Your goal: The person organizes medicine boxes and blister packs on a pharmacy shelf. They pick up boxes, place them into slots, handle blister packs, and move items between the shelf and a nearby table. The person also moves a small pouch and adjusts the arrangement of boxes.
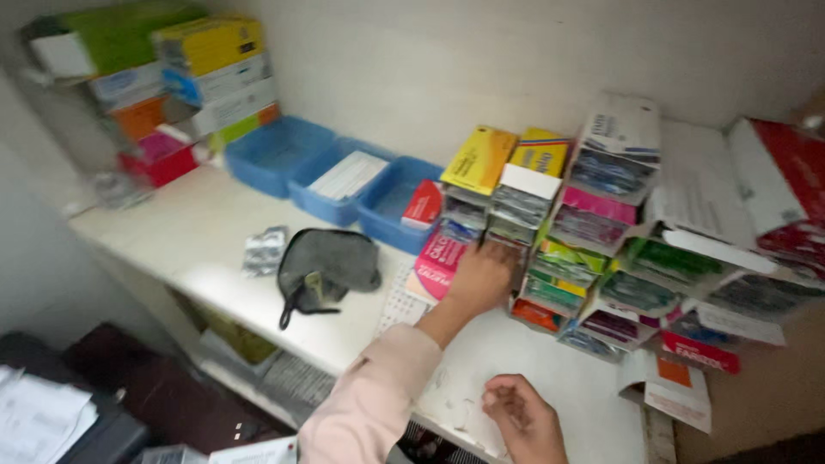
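Note:
My left hand [479,279], in a pale pink sleeve, reaches to a stack of open medicine boxes [550,258] filled with blister strips. Its fingertips are at the front of a low box under the yellow cartons [481,159], and its fingers are hidden behind the back of the hand. A pink carton [436,262] lies just left of it. My right hand [522,417] rests on the white counter [198,241] near the front edge. Its fingers are curled, and nothing shows in them.
Three blue trays [279,155] line the back wall, one with a red box [423,204]. A dark pouch [322,266] and foil blister strips [265,249] lie mid-counter. Coloured cartons [185,77] are stacked at far left, more boxes [756,215] at right.

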### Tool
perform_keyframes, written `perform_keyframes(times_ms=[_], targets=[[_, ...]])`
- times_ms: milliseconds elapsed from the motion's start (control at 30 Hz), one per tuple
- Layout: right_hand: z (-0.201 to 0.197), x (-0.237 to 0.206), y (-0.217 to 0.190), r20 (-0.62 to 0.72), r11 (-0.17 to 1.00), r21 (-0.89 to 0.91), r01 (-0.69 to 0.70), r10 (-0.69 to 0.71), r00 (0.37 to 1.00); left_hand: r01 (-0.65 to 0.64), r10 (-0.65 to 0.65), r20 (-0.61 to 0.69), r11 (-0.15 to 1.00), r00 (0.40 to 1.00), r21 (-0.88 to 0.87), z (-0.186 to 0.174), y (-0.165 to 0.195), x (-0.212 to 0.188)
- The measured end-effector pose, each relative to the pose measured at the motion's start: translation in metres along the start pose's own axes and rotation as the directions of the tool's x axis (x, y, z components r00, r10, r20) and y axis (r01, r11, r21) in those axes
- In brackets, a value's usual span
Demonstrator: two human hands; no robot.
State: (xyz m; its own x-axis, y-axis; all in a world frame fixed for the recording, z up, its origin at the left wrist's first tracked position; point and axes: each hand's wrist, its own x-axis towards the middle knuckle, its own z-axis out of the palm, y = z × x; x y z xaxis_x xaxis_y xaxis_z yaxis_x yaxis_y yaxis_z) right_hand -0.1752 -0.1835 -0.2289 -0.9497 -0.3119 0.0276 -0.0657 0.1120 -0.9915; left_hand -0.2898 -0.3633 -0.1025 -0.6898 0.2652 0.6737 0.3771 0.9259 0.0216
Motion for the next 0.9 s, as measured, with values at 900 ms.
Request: perform_keyframes(times_ms=[900], targets=[[-0.156,-0.202,0.048,0.051,0.938,-0.283,0.200,-0.194,0.980,0.290,-0.289,-0.032,0.955,0.957,0.066,-0.088,0.318,-0.100]])
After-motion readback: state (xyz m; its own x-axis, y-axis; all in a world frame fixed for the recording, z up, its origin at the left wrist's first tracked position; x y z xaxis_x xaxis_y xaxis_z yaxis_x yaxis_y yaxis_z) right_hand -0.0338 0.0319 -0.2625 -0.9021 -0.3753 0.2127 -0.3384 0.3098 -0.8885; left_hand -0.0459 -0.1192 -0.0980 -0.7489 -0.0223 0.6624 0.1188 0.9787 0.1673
